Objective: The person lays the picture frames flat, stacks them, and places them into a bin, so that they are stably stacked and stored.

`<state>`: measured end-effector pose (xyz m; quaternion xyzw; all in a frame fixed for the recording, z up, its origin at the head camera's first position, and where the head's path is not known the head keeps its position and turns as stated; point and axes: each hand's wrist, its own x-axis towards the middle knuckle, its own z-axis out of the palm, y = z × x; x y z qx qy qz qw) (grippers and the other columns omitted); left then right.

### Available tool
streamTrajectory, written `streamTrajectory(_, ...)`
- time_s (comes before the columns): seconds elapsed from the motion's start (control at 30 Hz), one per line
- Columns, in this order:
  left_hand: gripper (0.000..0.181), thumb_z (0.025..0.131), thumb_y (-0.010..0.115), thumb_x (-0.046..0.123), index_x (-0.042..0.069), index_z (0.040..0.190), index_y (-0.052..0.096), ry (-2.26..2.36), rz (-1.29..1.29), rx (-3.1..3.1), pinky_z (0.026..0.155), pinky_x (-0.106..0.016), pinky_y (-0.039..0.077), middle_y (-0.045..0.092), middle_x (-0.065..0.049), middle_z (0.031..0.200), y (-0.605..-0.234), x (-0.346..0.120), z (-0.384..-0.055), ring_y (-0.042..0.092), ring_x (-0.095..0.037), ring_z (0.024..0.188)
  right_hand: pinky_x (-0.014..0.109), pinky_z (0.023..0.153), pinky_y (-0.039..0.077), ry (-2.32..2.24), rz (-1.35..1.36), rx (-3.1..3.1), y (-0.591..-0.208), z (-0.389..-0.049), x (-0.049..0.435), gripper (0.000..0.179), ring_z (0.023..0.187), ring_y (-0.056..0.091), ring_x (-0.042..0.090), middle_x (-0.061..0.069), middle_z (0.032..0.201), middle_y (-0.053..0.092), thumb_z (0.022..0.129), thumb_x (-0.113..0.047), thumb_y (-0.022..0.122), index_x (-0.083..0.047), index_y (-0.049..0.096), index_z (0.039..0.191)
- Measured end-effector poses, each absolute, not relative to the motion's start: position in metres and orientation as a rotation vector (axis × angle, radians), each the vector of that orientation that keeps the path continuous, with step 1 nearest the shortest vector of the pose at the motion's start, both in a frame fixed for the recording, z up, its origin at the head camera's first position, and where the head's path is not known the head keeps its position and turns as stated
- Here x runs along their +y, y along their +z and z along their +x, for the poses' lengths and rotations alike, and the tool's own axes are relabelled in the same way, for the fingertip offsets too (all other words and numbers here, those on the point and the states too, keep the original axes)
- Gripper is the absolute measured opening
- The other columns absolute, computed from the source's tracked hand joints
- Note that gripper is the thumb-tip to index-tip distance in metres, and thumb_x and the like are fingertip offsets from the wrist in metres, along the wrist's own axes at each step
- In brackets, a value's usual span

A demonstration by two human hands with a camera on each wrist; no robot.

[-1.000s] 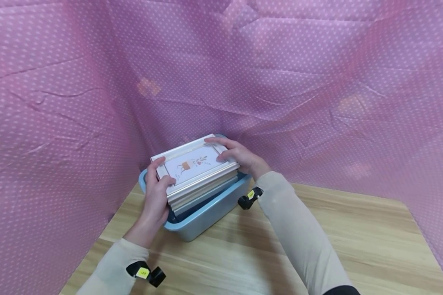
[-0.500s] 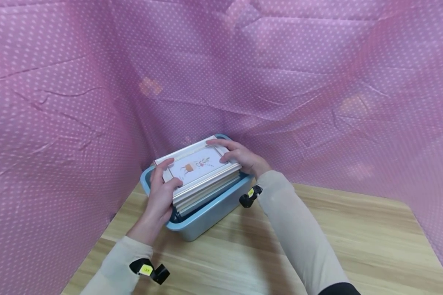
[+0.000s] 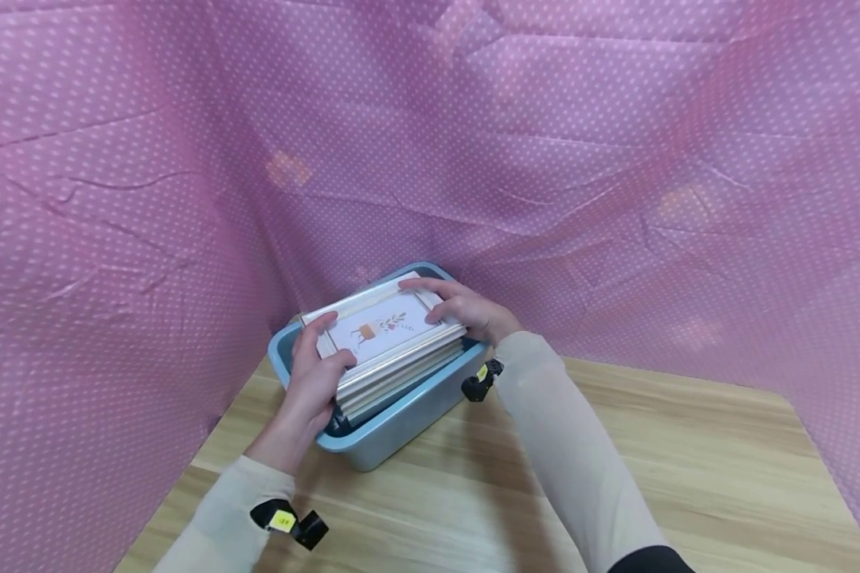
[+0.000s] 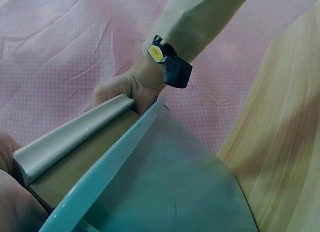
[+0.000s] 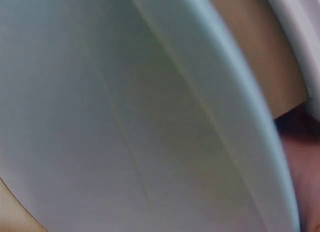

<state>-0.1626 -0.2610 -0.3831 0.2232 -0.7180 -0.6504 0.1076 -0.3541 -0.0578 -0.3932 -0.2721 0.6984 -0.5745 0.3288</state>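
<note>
A white picture frame (image 3: 383, 344) with a deer-and-leaves print lies face up on a stack of several pale frames, tilted inside the light blue bin (image 3: 410, 420). My left hand (image 3: 310, 388) grips its left end, thumb and a finger over the border. At the opposite end my right hand (image 3: 474, 311) holds the frame the same way. In the left wrist view, the frame's pale moulding (image 4: 75, 131) runs between both hands, just above the bin rim (image 4: 107, 174). Most of the right wrist view is bin wall (image 5: 125, 117); the lower part of the stack is hidden.
The bin stands on a wood-grain table (image 3: 688, 454), near the back left corner. Pink dotted cloth (image 3: 545, 159) hangs closely behind and to the left. Black wrist cameras sit on both sleeves (image 3: 569, 430).
The held frame has sunk a little into the bin, and more of the bin's far rim shows. My left hand has shifted slightly to the right; both hands keep their hold.
</note>
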Motion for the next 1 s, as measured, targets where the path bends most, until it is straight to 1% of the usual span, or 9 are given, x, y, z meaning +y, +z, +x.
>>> streamTrajectory(0.17,0.088,0.087,0.060,-0.007,0.020,0.168,0.036,-1.894,0.677,-2.158,0.129,-0.048,0.029,0.007,-0.016,0.176,-0.3828,-0.2596,-0.1623,0.028,-0.038,0.152,0.036,0.094,0.049,-1.459,-0.660,1.874,-0.3947,-0.3539,-0.0584,0.078,0.133,0.046,0.032,-0.002,0.167,0.036,0.085,-0.005,0.069,-0.044,0.060,0.152)
streamTrajectory(0.3,0.089,0.088,0.061,-0.006,0.021,0.169,0.035,-1.897,0.712,-2.175,0.131,-0.051,0.028,0.008,-0.016,0.176,-0.3835,-0.2581,-0.1629,0.027,-0.039,0.153,0.037,0.097,0.045,-1.450,-0.659,1.897,-0.3952,-0.3540,-0.0590,0.077,0.136,0.042,0.033,-0.002,0.168,0.035,0.085,-0.005,0.069,-0.044,0.061,0.152)
streamTrajectory(0.4,0.091,0.086,0.061,-0.006,0.020,0.169,0.034,-1.895,0.722,-2.176,0.132,-0.052,0.026,0.009,-0.017,0.176,-0.3845,-0.2582,-0.1640,0.027,-0.039,0.154,0.038,0.098,0.045,-1.437,-0.671,1.911,-0.3953,-0.3548,-0.0598,0.077,0.138,0.041,0.033,-0.001,0.168,0.035,0.086,-0.005,0.070,-0.044,0.061,0.152)
streamTrajectory(0.53,0.094,0.083,0.062,-0.006,0.019,0.169,0.033,-1.902,0.720,-2.180,0.131,-0.052,0.026,0.010,-0.019,0.176,-0.3865,-0.2580,-0.1655,0.026,-0.039,0.154,0.036,0.096,0.047,-1.416,-0.663,1.933,-0.3960,-0.3559,-0.0604,0.078,0.137,0.042,0.032,-0.001,0.168,0.034,0.086,-0.005,0.071,-0.045,0.060,0.152)
streamTrajectory(0.77,0.095,0.084,0.061,-0.007,0.020,0.170,0.032,-1.910,0.765,-2.180,0.125,-0.050,0.034,0.016,-0.019,0.173,-0.3890,-0.2560,-0.1684,0.031,-0.039,0.150,0.033,0.089,0.052,-1.392,-0.669,1.947,-0.3982,-0.3583,-0.0620,0.078,0.133,0.046,0.032,0.001,0.169,0.033,0.086,-0.002,0.071,-0.042,0.060,0.153)
streamTrajectory(1.0,0.097,0.081,0.060,-0.009,0.018,0.170,0.032,-1.908,0.751,-2.172,0.119,-0.044,0.039,0.020,-0.021,0.171,-0.3900,-0.2577,-0.1712,0.034,-0.037,0.146,0.031,0.085,0.054,-1.390,-0.691,1.929,-0.3974,-0.3599,-0.0632,0.079,0.125,0.051,0.029,0.004,0.167,0.036,0.085,-0.002,0.070,-0.038,0.058,0.155)
